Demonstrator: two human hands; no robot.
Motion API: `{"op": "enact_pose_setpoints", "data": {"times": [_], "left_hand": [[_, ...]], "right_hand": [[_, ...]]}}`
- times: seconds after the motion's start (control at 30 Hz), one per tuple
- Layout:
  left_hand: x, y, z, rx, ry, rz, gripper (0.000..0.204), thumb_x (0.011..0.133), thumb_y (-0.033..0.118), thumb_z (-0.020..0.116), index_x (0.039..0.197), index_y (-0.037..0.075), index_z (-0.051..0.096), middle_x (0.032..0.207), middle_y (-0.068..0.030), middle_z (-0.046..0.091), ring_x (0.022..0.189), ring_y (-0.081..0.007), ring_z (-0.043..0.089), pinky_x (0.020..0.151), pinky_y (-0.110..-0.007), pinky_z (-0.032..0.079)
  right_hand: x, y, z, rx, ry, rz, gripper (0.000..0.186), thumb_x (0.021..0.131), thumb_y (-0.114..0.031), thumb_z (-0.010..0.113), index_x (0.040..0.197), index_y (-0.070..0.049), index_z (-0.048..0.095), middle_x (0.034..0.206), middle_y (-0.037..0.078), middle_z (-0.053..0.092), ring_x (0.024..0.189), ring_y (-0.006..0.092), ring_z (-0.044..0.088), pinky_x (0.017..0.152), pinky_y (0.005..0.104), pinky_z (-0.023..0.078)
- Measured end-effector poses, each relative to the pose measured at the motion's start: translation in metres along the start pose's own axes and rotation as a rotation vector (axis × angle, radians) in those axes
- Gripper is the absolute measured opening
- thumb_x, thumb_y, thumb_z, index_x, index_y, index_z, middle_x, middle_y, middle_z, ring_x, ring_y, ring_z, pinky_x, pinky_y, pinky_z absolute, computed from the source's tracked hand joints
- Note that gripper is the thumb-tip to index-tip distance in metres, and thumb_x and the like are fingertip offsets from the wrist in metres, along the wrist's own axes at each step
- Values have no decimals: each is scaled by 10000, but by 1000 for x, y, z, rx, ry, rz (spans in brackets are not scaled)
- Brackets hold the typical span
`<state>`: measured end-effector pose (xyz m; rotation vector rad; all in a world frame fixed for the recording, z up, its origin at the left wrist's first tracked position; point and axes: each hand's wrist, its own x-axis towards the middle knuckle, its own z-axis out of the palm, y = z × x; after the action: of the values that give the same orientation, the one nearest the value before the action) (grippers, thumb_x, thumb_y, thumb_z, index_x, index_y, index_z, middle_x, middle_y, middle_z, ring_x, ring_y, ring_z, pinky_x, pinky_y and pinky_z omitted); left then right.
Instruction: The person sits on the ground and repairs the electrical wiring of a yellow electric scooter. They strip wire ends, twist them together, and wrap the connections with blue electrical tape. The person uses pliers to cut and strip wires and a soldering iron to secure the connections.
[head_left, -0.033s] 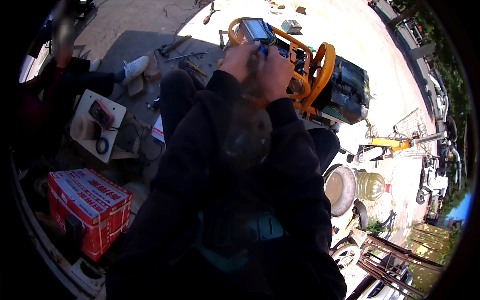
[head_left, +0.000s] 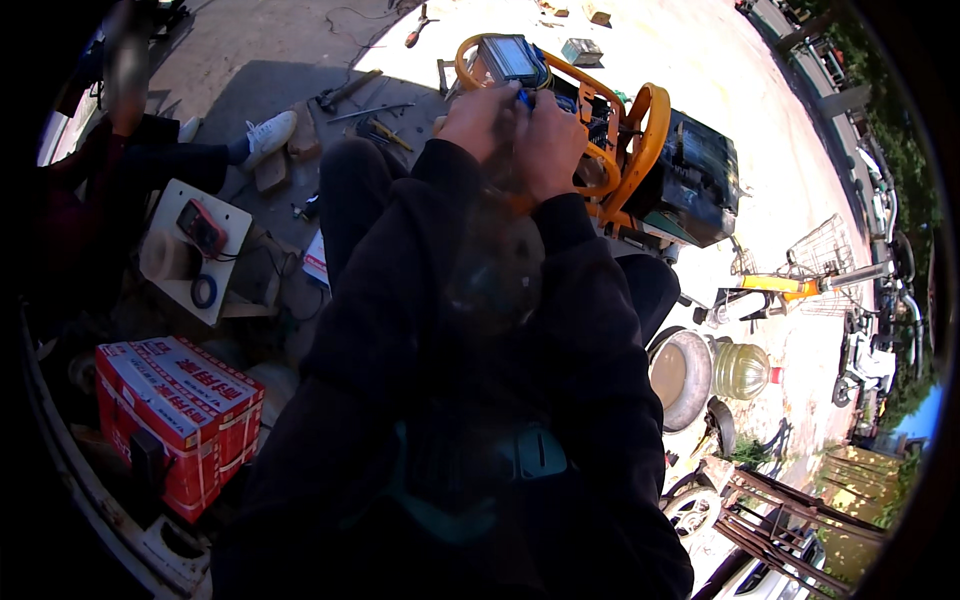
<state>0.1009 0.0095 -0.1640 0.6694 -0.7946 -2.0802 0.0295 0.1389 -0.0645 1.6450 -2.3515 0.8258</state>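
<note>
My left hand point(head_left: 478, 124) and my right hand point(head_left: 551, 146) meet close together, fingers closed. Between their fingertips shows a small blue piece point(head_left: 525, 98), too small to name; it sits beside blue wires. Just beyond the hands is a silver finned metal box point(head_left: 509, 60) with wires round it. It rests inside the loop of an orange tubular frame point(head_left: 655, 135). A black box point(head_left: 690, 180) is at the frame's right end. The undersides of my fingers are hidden.
Pliers point(head_left: 388, 135), a hammer point(head_left: 350, 90) and a screwdriver point(head_left: 418, 30) lie on the ground. A co-worker's shoe point(head_left: 270, 137) is at left, near a board with a red multimeter point(head_left: 203, 228). A red carton point(head_left: 180, 420) stands lower left; a basin point(head_left: 682, 380) and bottle point(head_left: 742, 372) are at right.
</note>
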Motion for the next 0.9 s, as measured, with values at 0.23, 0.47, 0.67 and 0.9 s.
{"op": "enact_pose_setpoints", "data": {"times": [0.23,0.47,0.67,0.9], "left_hand": [[-51,25,47,-194,113,-142,100,970,100,714,1047,62,663,758,-3,648,554,-62,577,451,-158,468],[-48,26,44,-164,73,-126,87,974,107,710,1016,63,648,744,-4,643,555,-72,587,452,-167,478],[-52,28,49,-180,79,-142,85,978,104,703,1023,63,643,749,-1,640,551,-74,583,451,-172,478],[-50,28,46,-181,82,-151,90,979,103,699,1040,67,643,749,6,630,552,-65,568,457,-170,471]], "right_hand": [[0,9,-2,1,0,-26,239,956,-299,657,974,-62,640,784,186,724,769,389,729,682,512,548],[2,10,3,-22,38,-16,260,970,-334,673,984,-75,688,776,163,730,742,367,730,666,485,564],[2,11,4,-44,43,-15,256,972,-335,672,998,-81,697,774,159,730,743,362,731,666,480,564],[2,9,4,-48,41,-18,251,961,-334,686,1004,-87,700,784,155,732,755,360,734,672,480,566]]}}
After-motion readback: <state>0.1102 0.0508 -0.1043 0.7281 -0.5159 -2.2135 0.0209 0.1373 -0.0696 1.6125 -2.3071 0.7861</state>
